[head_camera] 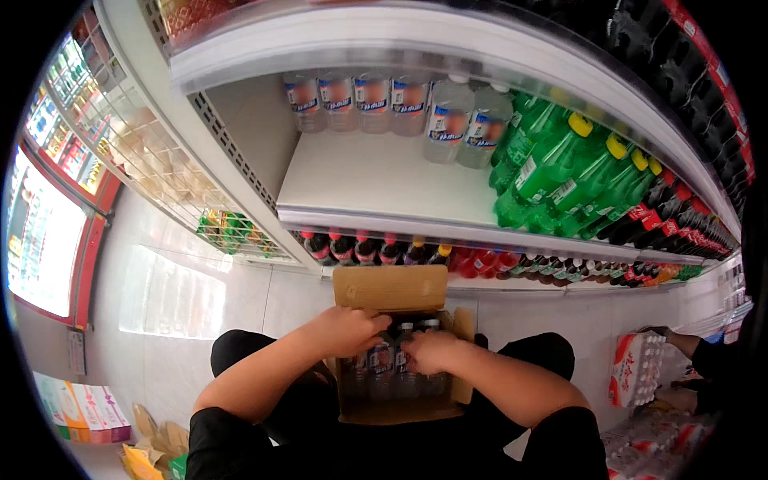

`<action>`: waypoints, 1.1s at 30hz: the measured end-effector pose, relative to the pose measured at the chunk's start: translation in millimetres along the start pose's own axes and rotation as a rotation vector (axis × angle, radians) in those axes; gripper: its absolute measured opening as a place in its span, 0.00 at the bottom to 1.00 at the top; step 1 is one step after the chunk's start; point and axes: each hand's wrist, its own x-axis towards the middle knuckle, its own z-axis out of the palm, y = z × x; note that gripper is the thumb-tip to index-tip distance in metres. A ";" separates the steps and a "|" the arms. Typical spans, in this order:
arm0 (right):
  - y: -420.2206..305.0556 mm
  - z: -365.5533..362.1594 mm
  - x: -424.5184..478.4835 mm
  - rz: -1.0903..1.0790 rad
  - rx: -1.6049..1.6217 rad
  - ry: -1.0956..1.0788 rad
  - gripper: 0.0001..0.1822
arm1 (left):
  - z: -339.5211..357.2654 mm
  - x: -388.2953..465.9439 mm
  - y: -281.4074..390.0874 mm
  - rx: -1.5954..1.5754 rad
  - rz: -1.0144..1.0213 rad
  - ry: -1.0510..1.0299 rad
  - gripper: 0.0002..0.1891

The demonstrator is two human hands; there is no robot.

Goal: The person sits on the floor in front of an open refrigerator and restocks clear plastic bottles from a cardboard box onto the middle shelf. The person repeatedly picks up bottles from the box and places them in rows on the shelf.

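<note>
An open cardboard box [396, 411] stands between my knees, with several clear labelled plastic bottles [382, 363] upright inside. Over the box's left part reaches my left hand [357, 330], its fingers at the bottle tops. My right hand [431, 353] is among the bottles on the right side, fingers bent against them. Whether either hand grips a bottle cannot be told. In front, a white shelf [366, 174] bears a back row of similar clear bottles [372, 102], two more standing further forward, and green soda bottles [540, 174] with yellow caps to their right.
Dark and red drinks [360, 248] line the lower shelf. A wire rack [162, 156] stands left, near a red-framed cooler [90, 264]. Cartons [90, 408] lie at lower left. At right, another person's hands [675, 396] touch a shrink-wrapped pack of bottles [636, 369].
</note>
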 end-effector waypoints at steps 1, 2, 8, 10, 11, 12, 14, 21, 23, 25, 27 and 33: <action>8.3 8.5 10.8 0.035 0.039 -0.025 0.30 | 2.7 0.4 -0.7 0.036 -0.052 -0.128 0.16; 16.2 17.1 20.0 0.069 0.077 -0.050 0.32 | 5.2 2.0 0.2 0.073 -0.104 -0.256 0.18; 37.3 29.6 38.1 0.162 0.092 -0.047 0.36 | 20.3 -13.0 -29.1 0.081 -0.355 -0.396 0.23; 42.7 35.5 39.5 0.119 0.089 0.036 0.36 | 15.6 -14.3 -30.1 0.075 -0.348 -0.423 0.24; 43.3 39.5 41.1 0.116 0.052 0.053 0.37 | 13.7 -14.6 -27.5 0.082 -0.334 -0.419 0.25; 43.9 41.1 40.7 0.115 0.015 0.071 0.38 | 12.3 -14.1 -24.8 0.090 -0.319 -0.413 0.25; 42.9 47.5 46.1 0.143 -0.012 0.106 0.40 | 11.6 -15.7 -20.9 0.087 -0.283 -0.385 0.26; 53.3 68.9 92.1 0.266 0.325 0.272 0.44 | 15.0 -17.6 -18.3 0.105 -0.274 -0.375 0.27; 58.3 66.1 94.9 0.253 0.371 0.278 0.42 | 14.3 -16.1 -19.6 0.104 -0.300 -0.403 0.28; 62.0 55.7 96.5 0.202 0.339 0.200 0.39 | 13.3 -14.8 -21.6 0.096 -0.322 -0.425 0.28; 62.7 42.9 99.1 0.209 0.266 0.035 0.35 | 13.3 -12.3 -22.5 0.076 -0.335 -0.444 0.27; 21.7 9.4 59.2 0.291 -0.127 -0.040 0.24 | 14.0 -10.8 -19.1 0.071 -0.301 -0.394 0.26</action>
